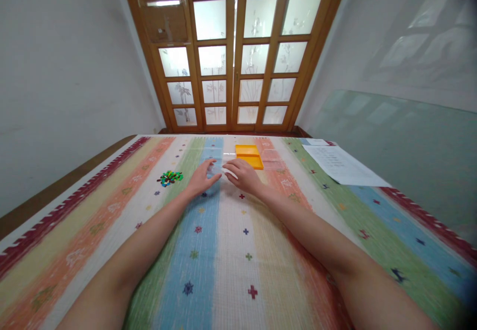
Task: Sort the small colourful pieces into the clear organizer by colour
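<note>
My left hand [203,178] hovers over or rests on the blue stripe of the cloth, its thumb and fingers apart with nothing visible between them. Facing it, my right hand [243,176] has its fingers stretched toward the left, the thumb apart from them, and also shows nothing held. Just beyond the right hand lies a yellow two-part tray [248,149], partly hidden by that hand. Clear plastic [228,154] glints behind the hands; its shape is hard to make out. A pile of small green, blue and dark pieces [169,178] lies left of my left hand.
A striped cloth [201,265] covers the table. Printed paper sheets [341,165] lie at the right. Another faint clear piece [273,159] is beside the yellow tray. A greenish glass panel [395,151] leans at the right wall, and wood-framed glass doors [234,71] stand beyond the table.
</note>
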`<state>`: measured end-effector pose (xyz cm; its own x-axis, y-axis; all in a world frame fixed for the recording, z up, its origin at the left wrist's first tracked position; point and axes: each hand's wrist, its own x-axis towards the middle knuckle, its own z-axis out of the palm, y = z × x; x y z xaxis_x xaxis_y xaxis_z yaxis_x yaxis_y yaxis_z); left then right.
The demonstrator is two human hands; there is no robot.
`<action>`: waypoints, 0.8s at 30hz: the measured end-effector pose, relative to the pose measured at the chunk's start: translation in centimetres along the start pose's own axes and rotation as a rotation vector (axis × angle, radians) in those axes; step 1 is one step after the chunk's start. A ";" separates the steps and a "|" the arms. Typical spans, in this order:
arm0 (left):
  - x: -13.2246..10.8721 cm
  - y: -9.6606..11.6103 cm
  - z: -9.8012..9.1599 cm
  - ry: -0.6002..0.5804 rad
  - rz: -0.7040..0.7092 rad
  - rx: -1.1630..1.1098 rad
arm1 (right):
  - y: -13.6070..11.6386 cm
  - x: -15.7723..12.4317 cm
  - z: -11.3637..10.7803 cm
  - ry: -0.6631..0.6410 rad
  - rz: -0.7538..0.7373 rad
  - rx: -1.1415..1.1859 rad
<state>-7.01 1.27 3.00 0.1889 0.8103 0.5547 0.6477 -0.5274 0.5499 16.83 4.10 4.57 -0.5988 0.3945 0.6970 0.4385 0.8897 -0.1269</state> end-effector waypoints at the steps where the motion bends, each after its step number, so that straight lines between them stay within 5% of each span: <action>1: -0.2 0.4 0.4 -0.030 -0.001 -0.027 | -0.1 0.0 0.5 -0.016 -0.002 -0.002; 7: -1.0 1.4 1.5 0.004 -0.085 -0.042 | 0.6 -1.6 2.0 -0.165 0.060 -0.033; 15: -1.0 2.5 2.9 0.149 -0.163 -0.008 | -0.2 -2.2 2.9 -0.178 0.195 0.005; 24: -2.2 4.3 3.3 0.000 -0.014 -0.141 | 1.7 -2.3 2.9 0.082 0.463 0.094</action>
<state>-2.22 -1.91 2.10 0.1809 0.8178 0.5463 0.5402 -0.5468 0.6397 17.04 5.40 0.74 -0.2983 0.7380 0.6052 0.5819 0.6432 -0.4976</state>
